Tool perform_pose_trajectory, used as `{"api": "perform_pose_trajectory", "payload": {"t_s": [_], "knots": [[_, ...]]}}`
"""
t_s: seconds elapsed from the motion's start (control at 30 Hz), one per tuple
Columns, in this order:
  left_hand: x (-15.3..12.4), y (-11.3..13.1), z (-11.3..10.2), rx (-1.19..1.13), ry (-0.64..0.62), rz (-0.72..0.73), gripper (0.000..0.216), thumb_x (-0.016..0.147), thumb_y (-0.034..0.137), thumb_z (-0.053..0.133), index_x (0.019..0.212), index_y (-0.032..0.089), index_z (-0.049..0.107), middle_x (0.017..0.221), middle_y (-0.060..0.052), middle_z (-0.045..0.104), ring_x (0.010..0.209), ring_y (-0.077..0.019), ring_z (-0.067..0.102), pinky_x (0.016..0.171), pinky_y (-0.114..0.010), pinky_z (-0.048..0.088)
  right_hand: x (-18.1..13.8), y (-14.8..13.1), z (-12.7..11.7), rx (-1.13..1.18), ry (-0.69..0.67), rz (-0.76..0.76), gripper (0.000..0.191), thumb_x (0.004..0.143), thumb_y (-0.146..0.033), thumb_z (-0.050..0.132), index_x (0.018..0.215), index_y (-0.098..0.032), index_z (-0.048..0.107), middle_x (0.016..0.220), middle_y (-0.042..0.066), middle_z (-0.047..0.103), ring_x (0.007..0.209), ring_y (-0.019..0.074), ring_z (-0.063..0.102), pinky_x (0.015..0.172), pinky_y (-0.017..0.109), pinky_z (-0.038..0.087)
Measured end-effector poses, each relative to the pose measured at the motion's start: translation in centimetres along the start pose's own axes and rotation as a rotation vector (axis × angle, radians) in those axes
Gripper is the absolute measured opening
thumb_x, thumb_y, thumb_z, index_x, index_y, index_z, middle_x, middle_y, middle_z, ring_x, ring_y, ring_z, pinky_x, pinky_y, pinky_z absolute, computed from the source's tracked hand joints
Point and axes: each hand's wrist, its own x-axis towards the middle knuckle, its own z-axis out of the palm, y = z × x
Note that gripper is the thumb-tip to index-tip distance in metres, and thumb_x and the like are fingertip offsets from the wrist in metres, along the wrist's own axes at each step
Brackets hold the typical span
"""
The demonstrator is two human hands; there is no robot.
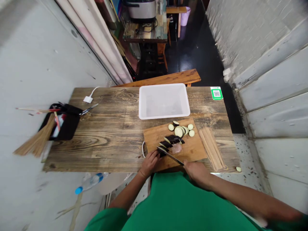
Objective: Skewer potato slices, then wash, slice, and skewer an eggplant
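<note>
My right hand (196, 172) is closed around the handle of a kitchen knife (172, 157), whose blade points left across the near side of a wooden cutting board (192, 150). At the blade's tip, the fingers of my left hand (150, 163) press on the dark end of an eggplant (162, 154). Angled eggplant slices (170, 139) with dark skin lie in a row just beyond the knife. Farther back on the board are several round, pale eggplant slices (178, 132). A pinkish, shiny patch (176, 148) shows beside the row; I cannot make out what it is.
Behind the board stands a white plastic tub (164, 102). Thin wooden skewers (211, 147) lie to the right, near a stray slice (238, 169) at the table corner. On the left are a black holder (68, 125) with sticks and scissors, and a white charger (88, 99).
</note>
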Motion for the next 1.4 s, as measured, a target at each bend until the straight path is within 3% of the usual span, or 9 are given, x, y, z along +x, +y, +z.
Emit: {"api": "perform_pose_trajectory", "payload": {"t_s": [0.27,0.47,0.63,0.83,1.03,1.23,1.4], "knots": [[0.6,0.0,-0.2,0.000,0.009,0.016,0.025,0.090,0.016,0.057,0.115,0.014,0.057,0.103,-0.012,0.066,0.105,-0.0228,0.059,0.088,-0.042,0.055,3.8,-1.7,-0.5,0.129,0.054,-0.038,0.026,0.091,-0.017,0.046,0.113,-0.008,0.055,0.097,0.018,0.071,0.090,0.0294,0.069,0.069,0.031,0.049],[0.7,0.4,-0.2,0.004,0.047,-0.019,0.021,0.090,0.017,0.057,0.110,0.015,0.058,0.102,-0.010,0.066,0.102,-0.0221,0.059,0.085,-0.040,0.056,4.0,-1.5,-0.4,0.135,0.020,-0.052,0.024,0.093,-0.020,0.042,0.107,-0.007,0.058,0.094,0.019,0.071,0.087,0.0280,0.069,0.069,0.030,0.048],[0.9,0.4,-0.4,-0.021,0.063,-0.044,0.020,0.092,0.017,0.053,0.112,0.017,0.057,0.101,-0.010,0.066,0.103,-0.0212,0.059,0.085,-0.040,0.055,6.2,-3.0,-0.1,0.128,0.062,-0.058,0.027,0.090,-0.015,0.045,0.115,-0.009,0.053,0.103,0.018,0.070,0.095,0.0273,0.068,0.075,0.031,0.050],[1.1,1.0,-0.6,-0.056,0.053,-0.053,0.021,0.090,0.010,0.052,0.109,0.016,0.058,0.101,-0.010,0.065,0.103,-0.0214,0.058,0.085,-0.039,0.055,7.1,-4.2,0.5,0.091,0.044,-0.031,0.037,0.081,-0.006,0.051,0.118,-0.008,0.052,0.095,0.017,0.071,0.091,0.0273,0.069,0.074,0.032,0.052],[0.3,0.6,-0.6,-0.020,0.064,-0.049,0.026,0.088,0.014,0.059,0.114,0.017,0.058,0.106,-0.012,0.063,0.103,-0.0223,0.059,0.085,-0.041,0.055,9.2,-5.5,-0.2,0.082,0.089,-0.045,0.030,0.084,-0.008,0.049,0.113,-0.009,0.056,0.100,0.017,0.070,0.097,0.0260,0.068,0.078,0.032,0.051],[-0.9,0.8,-0.5,-0.008,0.047,-0.050,0.031,0.089,0.011,0.054,0.120,0.017,0.057,0.109,-0.013,0.061,0.108,-0.0228,0.056,0.086,-0.041,0.054,7.8,-3.7,-1.4,0.074,0.128,-0.106,0.025,0.092,-0.019,0.041,0.110,-0.011,0.058,0.102,0.016,0.070,0.095,0.0259,0.068,0.076,0.033,0.050],[-0.3,1.3,-0.7,-0.013,0.081,-0.045,0.032,0.089,0.011,0.056,0.120,0.015,0.056,0.106,-0.013,0.064,0.104,-0.0222,0.058,0.086,-0.039,0.055,4.7,-3.5,-2.2,0.039,0.148,-0.111,0.029,0.090,-0.016,0.041,0.117,-0.011,0.052,0.095,0.017,0.071,0.088,0.0296,0.069,0.071,0.036,0.051]]}}
